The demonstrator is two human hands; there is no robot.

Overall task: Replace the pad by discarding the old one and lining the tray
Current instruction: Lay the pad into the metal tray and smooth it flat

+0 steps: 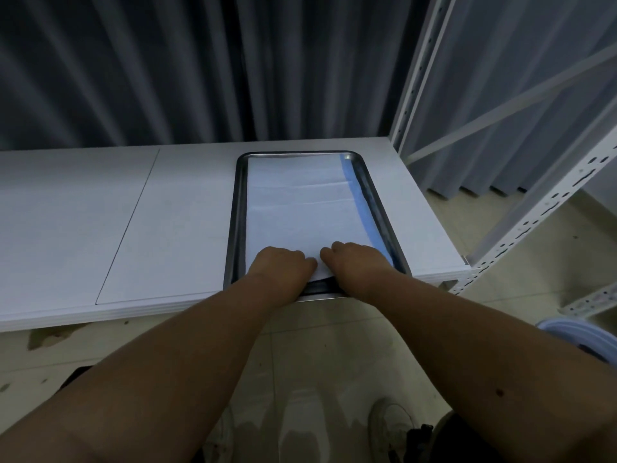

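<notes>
White pad (297, 208) lay in the tray (374, 195); I curled both hands, left (282, 264) and right (355, 262), pinching its near edge, wanting an even pull to keep it flat.

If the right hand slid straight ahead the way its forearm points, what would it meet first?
The right hand rests on the near end of the white pad. Sliding ahead, it would probably run along the pad's bare surface and first meet the tray rim at the far end, though depth is hard to judge.
</notes>
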